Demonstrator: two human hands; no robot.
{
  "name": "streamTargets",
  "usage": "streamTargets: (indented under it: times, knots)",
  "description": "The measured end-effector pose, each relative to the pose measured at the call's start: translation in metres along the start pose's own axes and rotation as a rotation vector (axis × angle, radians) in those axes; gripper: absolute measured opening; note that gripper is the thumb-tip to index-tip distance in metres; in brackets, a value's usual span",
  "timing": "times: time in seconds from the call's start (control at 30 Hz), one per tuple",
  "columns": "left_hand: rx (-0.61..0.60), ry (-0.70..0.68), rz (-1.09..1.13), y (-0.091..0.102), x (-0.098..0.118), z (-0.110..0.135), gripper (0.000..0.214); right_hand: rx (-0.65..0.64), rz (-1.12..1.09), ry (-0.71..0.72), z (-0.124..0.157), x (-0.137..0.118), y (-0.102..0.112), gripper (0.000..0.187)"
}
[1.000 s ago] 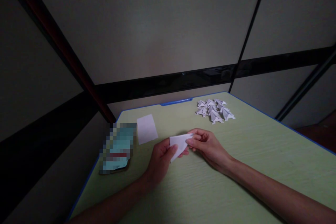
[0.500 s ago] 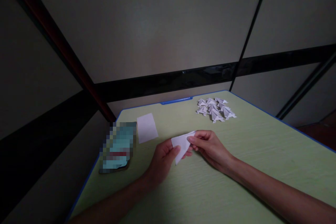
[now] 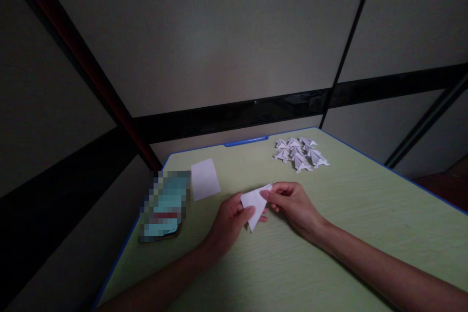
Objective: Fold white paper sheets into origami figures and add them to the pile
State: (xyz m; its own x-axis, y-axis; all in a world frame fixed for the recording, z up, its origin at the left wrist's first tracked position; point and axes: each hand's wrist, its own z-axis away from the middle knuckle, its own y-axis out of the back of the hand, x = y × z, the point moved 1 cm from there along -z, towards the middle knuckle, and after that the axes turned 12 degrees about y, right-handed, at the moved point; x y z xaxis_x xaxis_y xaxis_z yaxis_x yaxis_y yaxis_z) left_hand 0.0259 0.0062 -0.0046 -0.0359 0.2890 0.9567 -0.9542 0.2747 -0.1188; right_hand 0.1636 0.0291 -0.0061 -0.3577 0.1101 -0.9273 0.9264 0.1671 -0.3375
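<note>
A white sheet of paper folded into a triangle (image 3: 255,201) is held between my two hands above the table. My left hand (image 3: 231,222) grips its left side, thumb lying on top and fingers underneath. At the upper right corner, my right hand (image 3: 290,200) pinches the paper between thumb and index finger. One point of the triangle hangs downward, toward me. Beyond my right hand stands a group of several folded white paper frogs (image 3: 298,153). The underside of the folded paper is hidden.
On the pale green table (image 3: 351,195) with blue edging, a flat white sheet of paper (image 3: 205,179) lies left of centre. Beside it is a blurred flat device (image 3: 166,207), perhaps a phone. A blue strip (image 3: 246,142) sits at the far edge, before a cabinet wall (image 3: 226,48).
The folded triangle has turned slightly in my hands and shifted a little to the right at its lower point. My left hand moved slightly with it. My grips stay on the paper.
</note>
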Motion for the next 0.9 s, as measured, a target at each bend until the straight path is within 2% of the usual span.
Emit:
streamTargets:
  times: [0.17, 0.27, 0.37, 0.53, 0.9]
  knots:
    - [0.092, 0.013, -0.15, 0.0046, -0.0049, -0.0011, 0.024, -0.064, 0.103, -0.001, 0.003, -0.0008, -0.0026, 0.019]
    - [0.08, 0.017, -0.182, 0.0055, -0.0055, -0.0004, 0.024, -0.102, 0.109, 0.008, 0.0033, -0.0003, -0.0033, 0.017]
    - [0.041, 0.021, -0.153, 0.0045, -0.0038, 0.0011, 0.025, -0.136, 0.017, 0.011, 0.0023, 0.0007, -0.0022, 0.011]
    - [0.022, 0.007, -0.177, 0.0036, -0.0034, 0.0026, 0.027, -0.114, -0.067, -0.002, 0.001, 0.001, 0.0002, 0.012]
    - [0.073, -0.005, -0.225, 0.0027, -0.003, 0.0046, 0.025, -0.096, -0.056, 0.003, 0.0016, -0.0028, -0.0029, 0.009]
